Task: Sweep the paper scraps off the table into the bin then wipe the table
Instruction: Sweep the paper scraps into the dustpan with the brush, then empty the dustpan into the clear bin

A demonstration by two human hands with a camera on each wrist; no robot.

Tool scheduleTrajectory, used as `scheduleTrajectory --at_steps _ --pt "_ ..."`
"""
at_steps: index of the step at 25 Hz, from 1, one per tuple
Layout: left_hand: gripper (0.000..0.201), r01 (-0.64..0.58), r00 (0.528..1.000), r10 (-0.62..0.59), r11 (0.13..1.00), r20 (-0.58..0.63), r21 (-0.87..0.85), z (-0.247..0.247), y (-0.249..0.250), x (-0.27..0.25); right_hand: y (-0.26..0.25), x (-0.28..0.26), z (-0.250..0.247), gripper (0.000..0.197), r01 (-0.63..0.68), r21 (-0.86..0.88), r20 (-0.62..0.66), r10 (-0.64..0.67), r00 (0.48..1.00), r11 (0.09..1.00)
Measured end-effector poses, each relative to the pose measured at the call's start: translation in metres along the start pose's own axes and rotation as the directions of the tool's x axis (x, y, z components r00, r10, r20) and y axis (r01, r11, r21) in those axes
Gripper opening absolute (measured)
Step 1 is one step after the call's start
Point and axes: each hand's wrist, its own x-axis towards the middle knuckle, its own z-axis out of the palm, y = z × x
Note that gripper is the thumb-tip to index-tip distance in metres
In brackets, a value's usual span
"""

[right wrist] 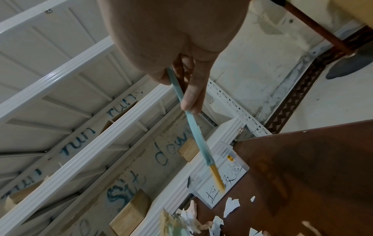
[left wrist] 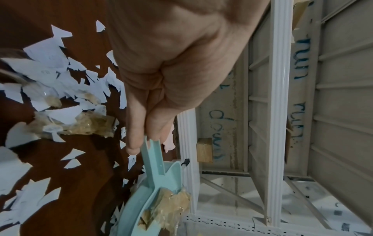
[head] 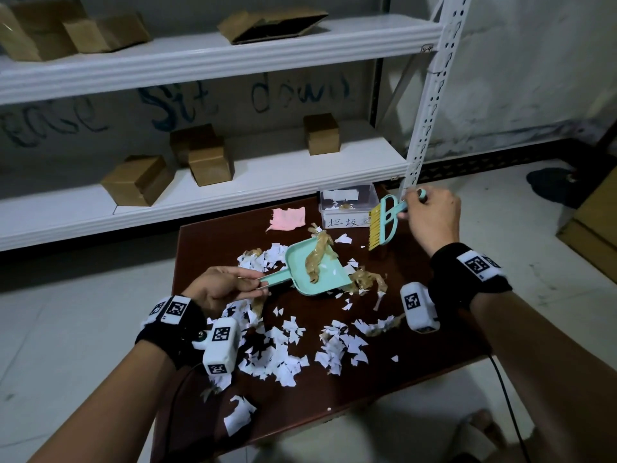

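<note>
My left hand (head: 222, 285) pinches the handle of a mint-green dustpan (head: 314, 267) (left wrist: 159, 196) lying on the dark wooden table (head: 417, 315). A strip of crumpled brown tape (head: 317, 259) lies in the pan. My right hand (head: 430, 212) (right wrist: 181, 76) holds a mint brush (head: 384, 222) (right wrist: 193, 127) with yellow bristles, raised above the table's far right beside a clear plastic bin (head: 347, 205) (right wrist: 226, 174) with a handwritten label. White paper scraps (head: 283, 342) (left wrist: 50, 89) and more tape lie spread over the table's middle and near side.
A pink cloth (head: 288, 218) lies at the table's far edge left of the bin. White metal shelving (head: 233, 182) with cardboard boxes stands right behind the table; its upright post (head: 430, 95) rises beside the right hand. Pale tiled floor surrounds the table.
</note>
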Motion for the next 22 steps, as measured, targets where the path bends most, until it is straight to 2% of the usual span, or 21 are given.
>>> scheduleTrajectory --at_steps 7,12,16,22 --pt "0.022 -0.093 0.994 0.088 0.992 -0.059 -0.091 0.005 0.003 0.000 0.000 0.003 -0.003 0.027 -0.014 0.018 -0.015 0.014 1.000 1.000" --pt "0.021 -0.085 0.995 0.079 0.989 -0.060 -0.118 0.017 0.010 0.005 0.000 0.007 -0.007 0.027 -0.020 0.028 -0.027 0.020 0.999 0.999" --pt "0.019 -0.137 0.987 0.124 0.982 -0.099 -0.133 0.031 0.017 0.019 0.002 0.014 -0.013 0.026 -0.041 0.052 -0.044 0.043 0.998 0.998" --pt "0.018 -0.155 0.987 0.151 0.983 -0.046 -0.098 0.060 0.055 0.035 0.006 0.022 -0.031 0.027 -0.072 0.064 -0.090 0.078 0.993 0.995"
